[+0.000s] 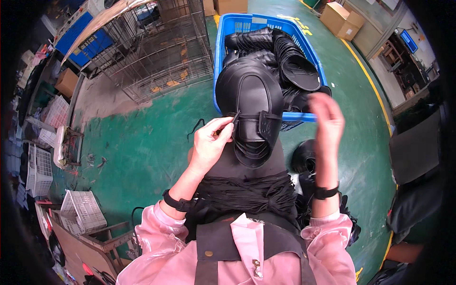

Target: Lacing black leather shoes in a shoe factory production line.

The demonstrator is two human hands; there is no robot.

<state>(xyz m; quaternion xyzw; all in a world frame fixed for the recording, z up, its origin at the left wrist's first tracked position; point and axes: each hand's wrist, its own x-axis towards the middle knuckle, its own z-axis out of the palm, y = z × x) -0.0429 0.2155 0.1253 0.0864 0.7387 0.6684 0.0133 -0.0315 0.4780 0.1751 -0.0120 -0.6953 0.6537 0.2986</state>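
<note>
A stack of black leather shoe uppers (254,90), nested one in another, lies over my lap with the toes pointing away from me. My left hand (209,145) is closed in a pinch at the left lacing flap of the top upper. A thin black lace (195,127) curls out beside that hand, and a lace also runs across the upper to its right flap. To the right of the stack, my right hand (328,122) is raised; motion smears its fingers, so its hold cannot be made out. Across my lap lies a thick bundle of black laces (247,194).
Just ahead, a blue plastic basket (220,52) holds several stacks of black uppers. More black shoe parts (304,156) lie on the floor at right. A wire cage (156,61) stands at far left, white crates (84,211) nearer, and a cardboard box (342,21) at far right.
</note>
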